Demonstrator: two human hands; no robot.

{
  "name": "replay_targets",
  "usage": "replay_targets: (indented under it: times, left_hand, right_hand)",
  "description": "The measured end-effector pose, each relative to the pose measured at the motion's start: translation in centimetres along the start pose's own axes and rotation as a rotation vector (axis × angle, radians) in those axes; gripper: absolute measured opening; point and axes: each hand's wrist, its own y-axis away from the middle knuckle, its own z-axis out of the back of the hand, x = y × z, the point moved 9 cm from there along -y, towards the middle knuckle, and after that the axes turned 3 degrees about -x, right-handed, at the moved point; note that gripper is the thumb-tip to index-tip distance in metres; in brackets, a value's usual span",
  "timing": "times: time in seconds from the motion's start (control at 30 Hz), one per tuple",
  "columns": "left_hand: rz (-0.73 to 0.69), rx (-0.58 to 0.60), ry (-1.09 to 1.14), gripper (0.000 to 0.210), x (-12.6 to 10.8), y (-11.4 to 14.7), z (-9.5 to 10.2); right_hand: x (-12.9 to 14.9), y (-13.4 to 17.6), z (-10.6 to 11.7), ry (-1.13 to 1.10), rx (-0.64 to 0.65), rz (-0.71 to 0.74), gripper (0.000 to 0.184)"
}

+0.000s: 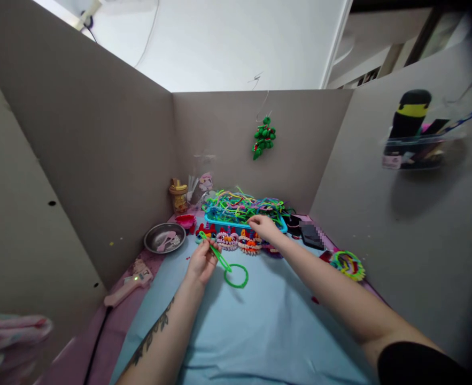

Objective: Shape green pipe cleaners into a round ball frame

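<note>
My left hand [204, 262] is closed around a bright green loop of thin cord or tubing [222, 260], which hangs toward the right. Just below that loop, a second green ring [236, 276] lies on the blue cloth. At the front rim of a turquoise basket [219, 222], my right hand [264, 228] has its fingers pinched together. Whatever may be between those fingers is too small to make out. The basket is heaped with tangled, many-coloured strands [244, 206]. Before it sits a row of several colourful beaded-looking pieces [249, 242], partly covered by my right arm.
A metal bowl [165, 238] with pink pieces and a corded pink tool [129, 287] are on the left. Rightward lie a dark phone [311, 236] and a stack of coloured rings [348, 266]. Grey partitions [219, 133] enclose the table; a green ornament [264, 138] hangs behind.
</note>
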Motion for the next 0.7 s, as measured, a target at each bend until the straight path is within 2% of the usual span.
replay_targets:
  times: [0.2,0.37,0.47,0.57,0.7]
  left_hand:
    - [-0.002,-0.023,0.000,0.015,0.0,0.2,-0.1]
    - [-0.002,-0.007,0.010,0.015,0.3,0.3,-0.1]
    - [0.013,0.011,0.000,0.012,0.7,0.5,-0.2]
    - [0.019,0.028,-0.011,0.009,1.0,0.7,-0.4]
    - [0.025,0.026,-0.017,0.007,1.1,0.7,-0.4]
  right_hand:
    - [2.7,-4.9,-5.3,0.041,-0.003,0.063,0.025]
    - [6.6,-6.3,-10.3,0.049,0.065,0.168,0.025]
    - [7.6,-7.1,-13.0,0.063,0.105,0.186,0.024]
    - [6.8,-8.3,-14.5,0.093,0.102,0.123,0.024]
    - [3.2,-10.1,-14.0,0.141,0.040,-0.081,0.040]
